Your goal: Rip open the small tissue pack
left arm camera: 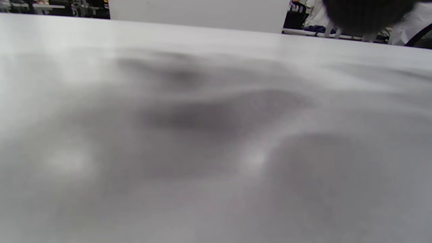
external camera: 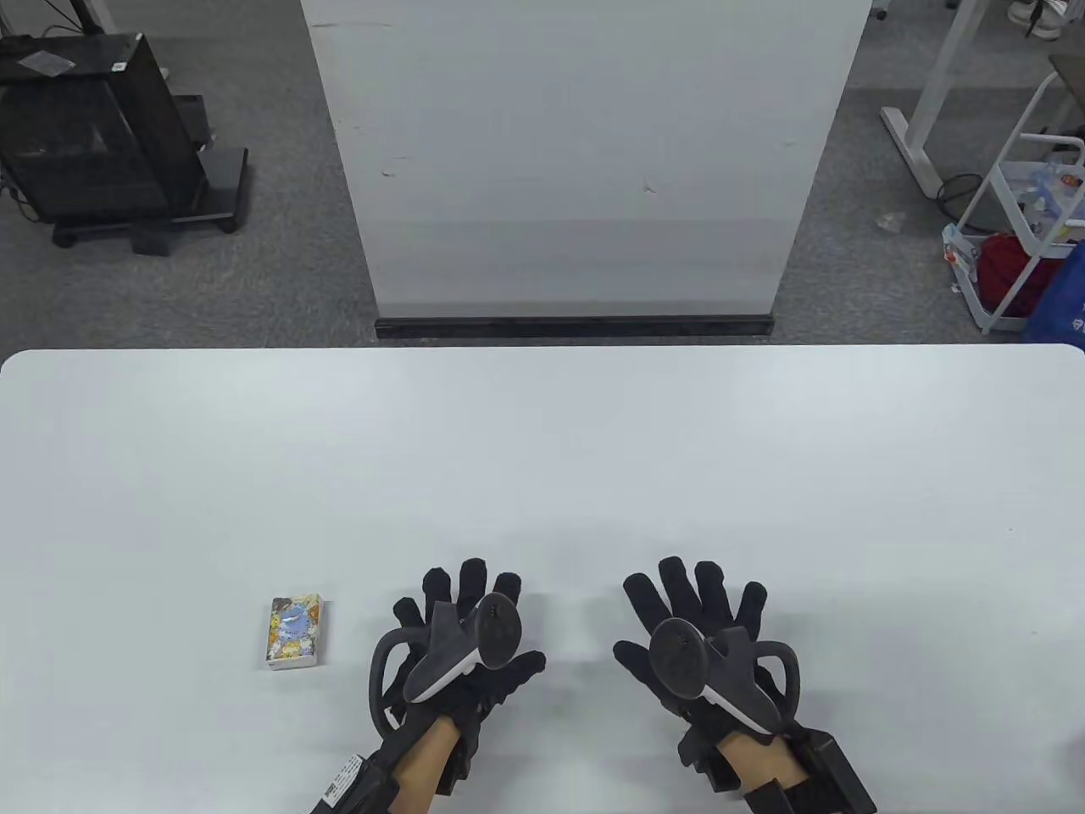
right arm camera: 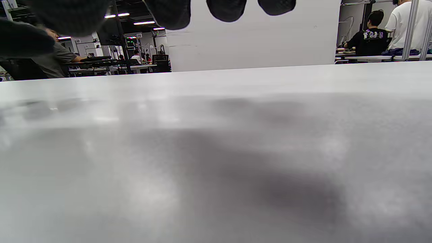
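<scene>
The small pack of tissues (external camera: 295, 632) lies flat on the white table (external camera: 542, 458), near the near edge and left of both my hands. It is a small rectangular packet, its long side running away from me, with a glossy printed wrapper in blue, yellow and orange cartoon colours and a pale side edge facing me. From here the wrapper looks whole; I cannot make out any flap or tear line. Whatever is inside is hidden by the wrapper.

My left hand (external camera: 462, 632) lies palm down with the fingers spread wide, holding nothing, just right of the pack but apart from it. My right hand (external camera: 699, 632) lies the same way further right, fingers fanned out, nothing in it. Both wear black fabric gloves with a soft matte knit look, and each has a dark grey tracker with a rounded head and a ring strapped over its back.

The tabletop is smooth, with a slight sheen and rounded far corners; in the wrist views it shows only soft grey shadows, with my black fingertips (right arm camera: 226, 10) hanging in at the top of the right wrist view.

Beyond the table stands a tall white panel (external camera: 585, 153) on grey carpet. At the far right a white wire cart (external camera: 1030, 246) holds something red and some bottles I cannot tell apart.
</scene>
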Demonstrator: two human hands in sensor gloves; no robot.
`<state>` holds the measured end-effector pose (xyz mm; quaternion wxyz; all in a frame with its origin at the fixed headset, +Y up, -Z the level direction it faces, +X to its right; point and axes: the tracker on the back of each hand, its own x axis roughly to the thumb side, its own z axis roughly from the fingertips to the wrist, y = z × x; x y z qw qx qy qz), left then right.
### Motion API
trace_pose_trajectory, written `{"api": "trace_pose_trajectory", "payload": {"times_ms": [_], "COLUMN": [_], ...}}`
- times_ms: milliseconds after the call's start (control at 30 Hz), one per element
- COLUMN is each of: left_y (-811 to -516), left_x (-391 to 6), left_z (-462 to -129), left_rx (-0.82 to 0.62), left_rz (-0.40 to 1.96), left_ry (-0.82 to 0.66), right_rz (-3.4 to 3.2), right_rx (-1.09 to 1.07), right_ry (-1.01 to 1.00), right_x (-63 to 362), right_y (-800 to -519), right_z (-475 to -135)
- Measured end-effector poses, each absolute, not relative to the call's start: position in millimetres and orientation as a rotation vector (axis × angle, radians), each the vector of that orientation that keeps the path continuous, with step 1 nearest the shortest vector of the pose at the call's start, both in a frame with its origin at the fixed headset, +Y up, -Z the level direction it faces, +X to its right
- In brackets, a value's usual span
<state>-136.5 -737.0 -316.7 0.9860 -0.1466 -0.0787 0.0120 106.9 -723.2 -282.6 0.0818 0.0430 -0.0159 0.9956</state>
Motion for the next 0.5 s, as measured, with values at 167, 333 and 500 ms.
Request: {"api": "trace_pose_trajectory", "payload": {"times_ms": [167, 333, 500], "left_y": [-735, -729, -726], "left_x": [-136, -147, -160], "left_z": [-315, -319, -323], "left_rx": [-0.293, -0.263, -0.205], "left_rz": [0.034, 0.097, 0.117], "left_ry": [-0.142, -0.094, -0.016], "right_rz": [2.978, 2.964, 2.978], "right_rx": [0.128, 0.128, 0.123], "right_ry": [-0.037, -0.049, -0.058], "right_x": [107, 107, 107], "right_y": [-724, -721, -721], "right_z": [-283, -282, -281]}}
